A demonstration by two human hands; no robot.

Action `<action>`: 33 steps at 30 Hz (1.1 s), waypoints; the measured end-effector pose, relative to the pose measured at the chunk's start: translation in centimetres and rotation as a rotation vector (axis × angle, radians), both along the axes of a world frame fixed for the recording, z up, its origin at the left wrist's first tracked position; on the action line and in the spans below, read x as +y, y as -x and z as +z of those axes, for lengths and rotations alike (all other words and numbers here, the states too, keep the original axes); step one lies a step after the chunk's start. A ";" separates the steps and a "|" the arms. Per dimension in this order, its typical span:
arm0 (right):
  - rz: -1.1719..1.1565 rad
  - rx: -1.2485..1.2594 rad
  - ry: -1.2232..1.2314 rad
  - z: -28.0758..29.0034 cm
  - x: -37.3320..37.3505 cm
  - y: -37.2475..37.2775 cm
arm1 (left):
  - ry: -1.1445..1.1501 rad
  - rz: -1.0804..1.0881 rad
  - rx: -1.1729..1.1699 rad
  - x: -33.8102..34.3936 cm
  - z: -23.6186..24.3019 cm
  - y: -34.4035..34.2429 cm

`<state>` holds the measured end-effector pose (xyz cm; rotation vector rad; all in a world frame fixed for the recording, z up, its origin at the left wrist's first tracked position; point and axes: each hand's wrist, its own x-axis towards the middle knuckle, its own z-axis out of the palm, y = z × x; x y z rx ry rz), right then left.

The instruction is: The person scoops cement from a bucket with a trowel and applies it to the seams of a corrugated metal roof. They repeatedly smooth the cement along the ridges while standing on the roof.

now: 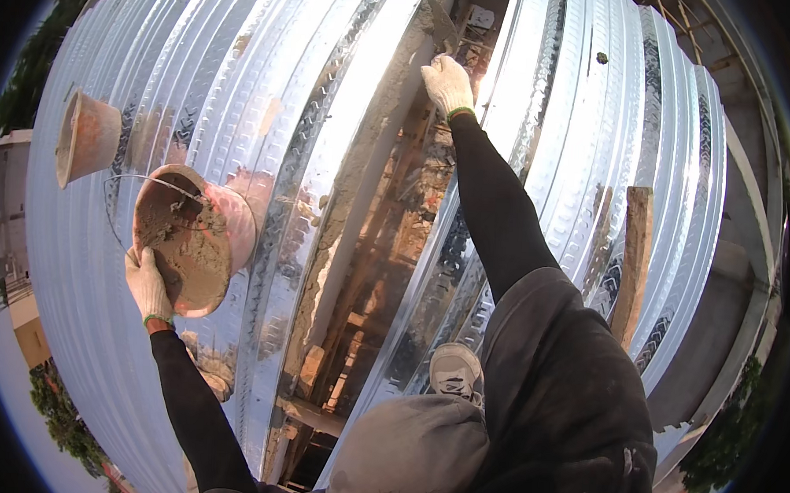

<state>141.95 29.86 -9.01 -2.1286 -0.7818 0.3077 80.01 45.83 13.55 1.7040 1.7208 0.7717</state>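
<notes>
My left hand [149,287], in a pale knit glove, grips the lower rim of a reddish bucket [239,226]. The bucket is tipped so its mouth faces me, and wet grey mortar [192,260] coats the inside. Its thin wire handle hangs out to the left. Farther forward, my gloved right hand [448,84] is closed around what looks like the handle of a trowel. The trowel's grey blade [442,26] lies against the far end of a mortar-covered concrete ledge [367,170]. The fingers hide the handle.
Shiny ribbed metal decking [585,123] spreads on both sides of a long open gap [381,272] with rubble and timber below. A second bucket [91,136] lies at the left. A wooden plank [632,257] rests at the right. My shoe [456,370] stands beside the gap.
</notes>
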 end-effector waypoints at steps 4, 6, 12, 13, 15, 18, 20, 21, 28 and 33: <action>-0.050 0.193 -0.057 0.9 -3.2 3.5 | 0.044 -0.022 0.032 0.7 -0.3 0.6; -0.020 0.441 -0.088 2.3 -4.3 4.9 | 0.003 -0.020 0.017 0.9 -0.5 0.7; -0.057 1.247 -0.484 8.9 -8.4 6.9 | -0.034 -0.028 0.021 0.3 -0.4 0.8; -0.059 1.335 -0.551 9.0 -8.9 6.6 | -0.038 -0.032 0.016 0.3 -0.5 0.6; -0.025 1.450 -0.677 9.0 -9.4 5.7 | -0.045 -0.035 0.008 0.4 -0.7 0.5; -0.024 1.378 -0.758 10.8 -8.8 5.0 | -0.014 -0.038 0.008 0.6 -0.8 1.0; -0.035 1.126 -0.763 13.0 -7.9 4.8 | -0.009 -0.028 0.033 0.7 -0.8 1.5; -0.092 0.968 -0.716 14.6 -7.1 5.3 | -0.008 -0.017 0.049 0.7 -0.6 2.0; -0.377 0.163 0.112 11.1 -0.8 6.0 | -0.009 -0.037 0.023 0.8 -0.8 1.8; -0.316 0.186 -0.025 9.8 -0.7 7.0 | -0.006 -0.021 0.068 0.0 0.4 1.0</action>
